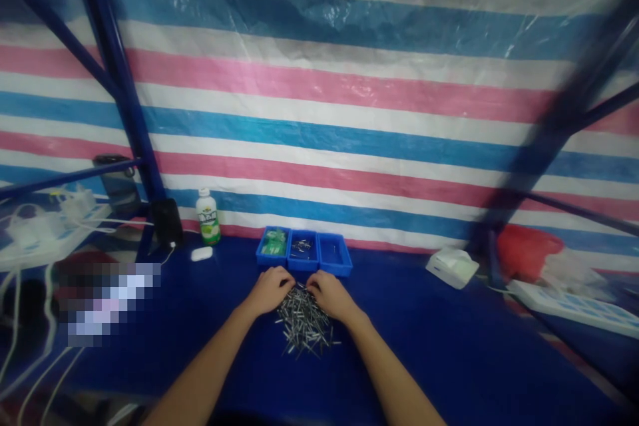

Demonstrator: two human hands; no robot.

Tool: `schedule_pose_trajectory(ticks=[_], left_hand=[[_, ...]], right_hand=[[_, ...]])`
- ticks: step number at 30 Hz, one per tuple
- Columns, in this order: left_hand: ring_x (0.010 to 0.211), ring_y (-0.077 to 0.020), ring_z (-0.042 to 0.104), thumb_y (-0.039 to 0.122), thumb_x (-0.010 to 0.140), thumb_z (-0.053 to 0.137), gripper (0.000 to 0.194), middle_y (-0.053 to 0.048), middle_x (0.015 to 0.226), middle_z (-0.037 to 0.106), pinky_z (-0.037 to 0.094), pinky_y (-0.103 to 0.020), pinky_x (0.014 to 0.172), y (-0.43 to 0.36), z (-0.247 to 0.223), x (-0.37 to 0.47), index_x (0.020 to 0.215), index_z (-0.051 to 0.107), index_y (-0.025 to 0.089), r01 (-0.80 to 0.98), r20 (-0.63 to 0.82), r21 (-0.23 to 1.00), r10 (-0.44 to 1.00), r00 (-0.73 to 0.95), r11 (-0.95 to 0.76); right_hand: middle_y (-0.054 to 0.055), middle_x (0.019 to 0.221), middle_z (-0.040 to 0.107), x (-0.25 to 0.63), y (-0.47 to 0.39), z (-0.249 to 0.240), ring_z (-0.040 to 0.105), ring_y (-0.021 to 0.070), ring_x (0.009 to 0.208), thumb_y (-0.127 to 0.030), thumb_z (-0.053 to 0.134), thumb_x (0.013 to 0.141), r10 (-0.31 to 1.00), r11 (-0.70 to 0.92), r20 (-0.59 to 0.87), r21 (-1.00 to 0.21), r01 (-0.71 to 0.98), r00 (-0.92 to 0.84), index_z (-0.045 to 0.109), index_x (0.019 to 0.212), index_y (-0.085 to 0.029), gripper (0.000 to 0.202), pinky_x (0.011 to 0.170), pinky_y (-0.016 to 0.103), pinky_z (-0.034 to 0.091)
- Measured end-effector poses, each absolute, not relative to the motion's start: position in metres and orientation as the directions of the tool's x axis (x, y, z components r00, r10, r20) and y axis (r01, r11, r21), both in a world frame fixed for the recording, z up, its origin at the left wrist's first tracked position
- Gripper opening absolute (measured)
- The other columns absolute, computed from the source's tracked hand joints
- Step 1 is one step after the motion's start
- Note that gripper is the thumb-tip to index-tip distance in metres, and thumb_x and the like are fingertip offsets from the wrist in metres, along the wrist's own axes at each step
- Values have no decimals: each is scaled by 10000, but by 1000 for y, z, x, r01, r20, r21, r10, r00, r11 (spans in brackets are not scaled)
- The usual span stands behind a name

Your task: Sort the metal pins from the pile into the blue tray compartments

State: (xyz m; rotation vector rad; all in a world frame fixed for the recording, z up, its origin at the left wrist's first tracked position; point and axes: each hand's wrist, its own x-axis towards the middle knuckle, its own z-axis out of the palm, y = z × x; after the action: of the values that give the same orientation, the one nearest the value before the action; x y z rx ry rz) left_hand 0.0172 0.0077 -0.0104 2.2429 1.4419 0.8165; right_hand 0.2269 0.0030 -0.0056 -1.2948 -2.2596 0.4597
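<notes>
Over on the left of the blue bench [399,339], a white bottle [208,216] with a green label stands upright, a small white case [202,253] lying just in front of it. A dark phone [168,223] leans beside the bottle, cable plugged in. Across to the right sits a white tissue pack [452,267], then a red plastic bag [529,253] near a white power strip [579,308]. Behind runs striped sheeting [339,133].

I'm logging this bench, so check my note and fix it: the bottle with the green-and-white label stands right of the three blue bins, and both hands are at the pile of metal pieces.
Wrong side: the head view shows the bottle left of the three blue bins. The left hand and right hand are at the pile, as noted.
</notes>
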Motion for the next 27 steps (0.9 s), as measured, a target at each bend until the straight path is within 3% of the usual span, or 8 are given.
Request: schedule_pose_trajectory(ticks=[8, 13, 17, 22, 27], left_hand=[[897, -210, 571, 444, 933, 449, 369, -44, 918, 684, 384, -354, 912, 5, 0, 21, 853, 738, 229, 643, 331, 612, 888, 320, -460], [826, -185, 579, 398, 938, 469, 336, -30, 851, 680, 381, -338, 875, 1, 4, 23, 780, 701, 212, 617, 382, 586, 851, 361, -525], [801, -180, 563, 378, 950, 468, 344, -30, 822, 667, 384, -318, 807, -3, 5, 23, 741, 679, 203, 629, 423, 544, 828, 367, -556], [788, -168, 560, 353, 966, 458, 346, -26, 799, 652, 390, -292, 771, -5, 7, 25, 743, 669, 194, 585, 443, 551, 803, 399, -595], [783, -159, 560, 349, 974, 446, 345, -15, 783, 640, 401, -274, 757, -5, 8, 28, 762, 666, 189, 553, 464, 574, 797, 387, -603]], right_hand=[[56, 909, 651, 223, 4, -3, 605, 192, 868, -147, 475, 911, 816, 576, 455, -588, 567, -358, 642, 892, -197, 175, 805, 289, 437], [58, 957, 647, 219, -2, 3, 603, 200, 903, -175, 494, 912, 816, 576, 480, -615, 539, -323, 648, 938, -201, 158, 834, 319, 447], [71, 1161, 597, 217, -12, 8, 583, 207, 1004, -156, 523, 881, 749, 662, 534, -581, 473, -392, 616, 1118, -235, 266, 884, 333, 451], [62, 1005, 651, 214, -14, 11, 604, 215, 941, -162, 458, 927, 702, 711, 546, -499, 495, -457, 618, 1130, -237, 270, 850, 336, 462], [68, 1025, 661, 212, -13, 11, 616, 214, 937, -152, 470, 916, 658, 752, 574, -463, 470, -488, 595, 1197, -242, 320, 842, 336, 471]])
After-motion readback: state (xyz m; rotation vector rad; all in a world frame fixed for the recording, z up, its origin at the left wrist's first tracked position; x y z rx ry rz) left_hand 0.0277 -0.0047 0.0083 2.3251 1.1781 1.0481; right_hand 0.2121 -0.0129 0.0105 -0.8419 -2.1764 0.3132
